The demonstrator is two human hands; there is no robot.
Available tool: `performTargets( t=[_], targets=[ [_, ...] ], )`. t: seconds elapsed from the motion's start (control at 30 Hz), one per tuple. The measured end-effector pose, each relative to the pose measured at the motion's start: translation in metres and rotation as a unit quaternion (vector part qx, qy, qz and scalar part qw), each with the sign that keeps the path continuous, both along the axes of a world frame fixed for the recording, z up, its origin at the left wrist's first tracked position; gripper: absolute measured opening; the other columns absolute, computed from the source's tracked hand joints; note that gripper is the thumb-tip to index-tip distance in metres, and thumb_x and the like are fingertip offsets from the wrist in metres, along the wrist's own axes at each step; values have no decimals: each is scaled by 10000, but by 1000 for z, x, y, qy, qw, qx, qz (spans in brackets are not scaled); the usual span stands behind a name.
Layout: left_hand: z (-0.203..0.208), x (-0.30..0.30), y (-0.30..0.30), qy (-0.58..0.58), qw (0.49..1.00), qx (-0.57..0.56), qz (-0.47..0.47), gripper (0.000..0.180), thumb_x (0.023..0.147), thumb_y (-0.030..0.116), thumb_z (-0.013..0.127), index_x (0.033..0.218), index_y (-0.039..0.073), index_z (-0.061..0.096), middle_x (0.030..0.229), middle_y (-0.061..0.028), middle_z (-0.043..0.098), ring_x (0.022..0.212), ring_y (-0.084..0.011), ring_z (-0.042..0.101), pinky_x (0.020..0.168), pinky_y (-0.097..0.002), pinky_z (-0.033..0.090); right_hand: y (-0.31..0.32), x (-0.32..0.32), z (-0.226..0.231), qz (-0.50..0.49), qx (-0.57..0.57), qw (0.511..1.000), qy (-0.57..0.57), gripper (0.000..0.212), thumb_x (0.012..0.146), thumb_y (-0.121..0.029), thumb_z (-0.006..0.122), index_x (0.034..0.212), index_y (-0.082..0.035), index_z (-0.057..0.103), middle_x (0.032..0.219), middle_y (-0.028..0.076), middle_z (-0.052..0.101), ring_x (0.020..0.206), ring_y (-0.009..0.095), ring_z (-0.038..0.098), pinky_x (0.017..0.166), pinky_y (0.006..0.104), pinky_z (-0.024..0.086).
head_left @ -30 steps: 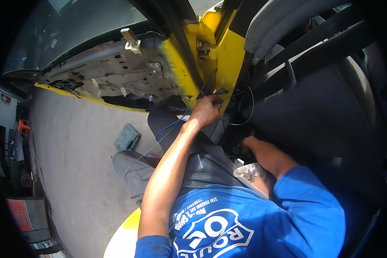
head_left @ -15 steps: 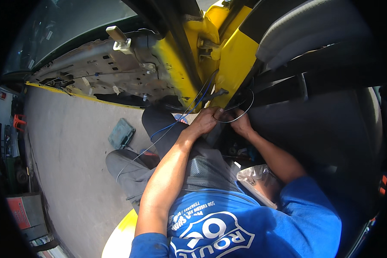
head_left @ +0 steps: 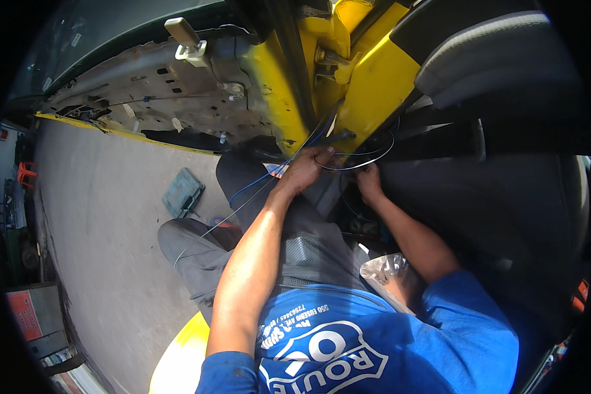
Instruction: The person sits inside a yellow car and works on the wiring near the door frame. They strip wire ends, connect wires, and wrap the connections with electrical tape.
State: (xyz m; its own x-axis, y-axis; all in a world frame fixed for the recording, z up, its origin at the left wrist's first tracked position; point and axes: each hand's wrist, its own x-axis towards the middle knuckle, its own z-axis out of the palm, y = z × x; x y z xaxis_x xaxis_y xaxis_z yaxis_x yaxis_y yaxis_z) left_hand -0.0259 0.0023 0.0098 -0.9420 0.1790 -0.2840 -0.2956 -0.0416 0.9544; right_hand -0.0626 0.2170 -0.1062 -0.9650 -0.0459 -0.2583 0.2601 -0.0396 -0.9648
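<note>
I have the pale concrete floor (head_left: 111, 230) spread down the left of my head view, with the stripped car door (head_left: 151, 98) standing open above it, its bare grey metal edged in yellow. Right of that, the yellow door pillar (head_left: 381, 79) slants up beside the dark car interior. Below, I look down on the wearer's blue T-shirt (head_left: 387, 335) and dark grey trousers (head_left: 190, 246), the knees bent. A red plastic stool (head_left: 27, 173) stands far off at the left, and a teal tool case (head_left: 182, 192) lies on the floor just beside the legs. A shiny clear pouch (head_left: 389, 274) sits near the right forearm. At the foot of the pillar, the left hand (head_left: 308, 167) has its grip curled in, pinching the thin looped wire (head_left: 387, 150), which arcs across to the right. The right hand (head_left: 369, 182) is just beside it, under the loop; I cannot tell what its grip is doing (the fingertips sink into shadow there). Thinnest of all, a blue wire (head_left: 248, 188) and a grey wire (head_left: 211, 230) trail past the left hand, down across the trousers.
</note>
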Motion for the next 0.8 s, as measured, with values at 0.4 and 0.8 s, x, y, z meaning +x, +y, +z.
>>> performTargets(
  t=[0.4, 0.8],
  targets=[
    [17, 3, 1, 12, 1000, 0, 20, 432, 1102, 332, 573, 1315, -33, 660, 1104, -137, 753, 1026, -236, 747, 954, -354, 587, 10, 12, 17, 159, 396, 887, 176, 199, 894, -170, 670, 977, -12, 760, 1022, 253, 752, 1012, 468, 705, 857, 528, 571],
    [-23, -16, 72, -11, 886, -456, -83, 450, 994, 357, 666, 1296, 27, 704, 1258, -246, 726, 1181, -427, 690, 1042, -484, 529, 48, 76, -184, 812, 434, 370, 126, 240, 850, -243, 698, 951, -65, 823, 993, 151, 790, 859, 342, 749, 755, 469, 596]
  ],
)
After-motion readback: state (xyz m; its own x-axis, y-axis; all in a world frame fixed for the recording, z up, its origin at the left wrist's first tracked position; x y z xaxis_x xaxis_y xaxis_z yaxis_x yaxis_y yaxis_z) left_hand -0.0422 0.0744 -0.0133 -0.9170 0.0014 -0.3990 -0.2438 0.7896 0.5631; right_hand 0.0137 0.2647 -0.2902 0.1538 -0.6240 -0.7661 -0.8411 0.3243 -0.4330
